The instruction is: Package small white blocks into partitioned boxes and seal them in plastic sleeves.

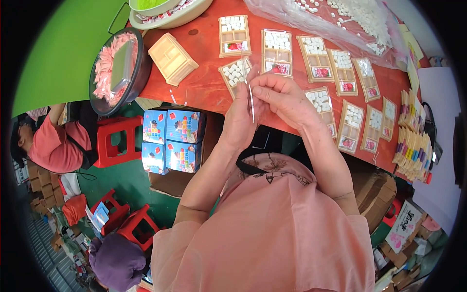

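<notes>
Over the table's near edge, my left hand [238, 119] holds a thin clear plastic sheet [252, 104], seen nearly edge-on as a bright line. My right hand [279, 95] has its fingers pinched together at the sheet's right side; the fingertips are partly hidden. Just beyond my left fingers lies a beige compartment tray [235, 73] of white cubes, half covered by my hands. Similar trays stand in rows behind and to the right, such as this tray [277, 46], with white cubes in one part and a red-printed sachet in another.
At left, a dark basin [143, 73] holds pink sachets and a stack of clear plastic [124, 65]. Stacked beige trays [172, 58] sit beside it. A clear bag of white cubes [360, 24] lies at the back. Blue boxes [172, 141] and a red stool [116, 141] stand below; another person [58, 141] sits left.
</notes>
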`<state>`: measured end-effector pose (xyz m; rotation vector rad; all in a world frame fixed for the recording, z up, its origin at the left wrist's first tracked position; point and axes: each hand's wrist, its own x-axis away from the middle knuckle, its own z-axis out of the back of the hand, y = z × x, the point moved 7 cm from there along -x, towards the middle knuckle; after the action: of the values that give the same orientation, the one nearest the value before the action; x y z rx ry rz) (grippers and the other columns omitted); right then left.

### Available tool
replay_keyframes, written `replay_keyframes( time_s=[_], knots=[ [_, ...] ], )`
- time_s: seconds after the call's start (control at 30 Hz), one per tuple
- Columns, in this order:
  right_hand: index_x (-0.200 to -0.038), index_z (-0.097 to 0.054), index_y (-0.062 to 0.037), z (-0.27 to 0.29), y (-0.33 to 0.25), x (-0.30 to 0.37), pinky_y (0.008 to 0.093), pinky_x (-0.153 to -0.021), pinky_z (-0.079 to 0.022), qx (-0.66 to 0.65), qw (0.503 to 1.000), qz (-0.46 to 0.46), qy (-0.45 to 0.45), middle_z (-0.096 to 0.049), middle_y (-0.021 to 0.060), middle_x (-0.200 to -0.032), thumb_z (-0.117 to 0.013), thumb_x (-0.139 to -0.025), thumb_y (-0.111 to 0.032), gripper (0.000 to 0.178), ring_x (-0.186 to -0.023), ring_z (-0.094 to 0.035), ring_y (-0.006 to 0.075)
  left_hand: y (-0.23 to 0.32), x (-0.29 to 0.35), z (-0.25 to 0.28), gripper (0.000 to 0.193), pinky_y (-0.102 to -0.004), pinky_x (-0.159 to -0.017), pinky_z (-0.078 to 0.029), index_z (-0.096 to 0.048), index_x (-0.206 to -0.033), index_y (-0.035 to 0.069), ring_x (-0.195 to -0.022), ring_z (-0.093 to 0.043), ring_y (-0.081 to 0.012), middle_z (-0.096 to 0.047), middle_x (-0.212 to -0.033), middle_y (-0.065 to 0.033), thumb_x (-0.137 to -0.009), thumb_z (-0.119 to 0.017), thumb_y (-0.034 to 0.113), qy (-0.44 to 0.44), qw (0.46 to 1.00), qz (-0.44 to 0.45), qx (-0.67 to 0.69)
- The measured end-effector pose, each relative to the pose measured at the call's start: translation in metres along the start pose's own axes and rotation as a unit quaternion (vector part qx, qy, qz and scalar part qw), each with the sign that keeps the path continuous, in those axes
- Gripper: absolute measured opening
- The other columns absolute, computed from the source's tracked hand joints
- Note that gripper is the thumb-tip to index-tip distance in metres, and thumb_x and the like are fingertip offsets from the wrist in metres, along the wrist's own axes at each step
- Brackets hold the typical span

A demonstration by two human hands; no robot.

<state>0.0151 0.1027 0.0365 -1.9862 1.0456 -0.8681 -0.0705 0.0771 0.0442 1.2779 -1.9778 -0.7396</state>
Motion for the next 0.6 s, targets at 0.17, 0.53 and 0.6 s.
replay_keyframes(
  time_s=[0.17,0.53,0.6],
  knots=[
    [-0.109,-0.068,-0.0013,-0.006,-0.007,0.0,0.0231,-0.069,-0.054,-0.012,1.0,-0.003,-0.012,-0.07,0.003,-0.089,-0.069,-0.098,-0.016,0.019,-0.077,-0.066,0.009,0.003,-0.001,0.004,0.068,-0.0399,-0.114,-0.036,-0.019,-0.161,0.008,-0.14,-0.043,-0.0229,-0.042,-0.153,-0.0122,-0.11,-0.02,0.053,-0.006,1.0,0.0,-0.015],
    [-0.109,-0.065,-0.0008,-0.014,0.001,-0.017,0.0245,-0.071,-0.055,-0.075,0.996,-0.044,0.005,-0.069,0.0043,-0.091,-0.067,-0.099,-0.017,0.019,-0.08,-0.067,0.0102,0.014,-0.019,0.03,0.068,-0.0342,-0.105,-0.046,-0.021,-0.159,0.002,-0.134,-0.048,-0.0227,-0.035,-0.156,-0.0143,-0.11,-0.034,0.047,0.062,0.997,0.008,-0.044],
    [-0.111,-0.063,0.0001,-0.021,-0.014,-0.023,0.0242,-0.071,-0.054,0.058,0.998,0.022,0.012,-0.068,0.0035,-0.09,-0.065,-0.099,-0.015,0.019,-0.079,-0.066,0.0099,0.032,-0.029,0.037,0.069,-0.0334,-0.102,-0.048,-0.025,-0.158,0.001,-0.131,-0.05,-0.0227,-0.037,-0.154,-0.0158,-0.107,-0.045,0.042,0.098,0.991,-0.043,-0.076]
  ],
)
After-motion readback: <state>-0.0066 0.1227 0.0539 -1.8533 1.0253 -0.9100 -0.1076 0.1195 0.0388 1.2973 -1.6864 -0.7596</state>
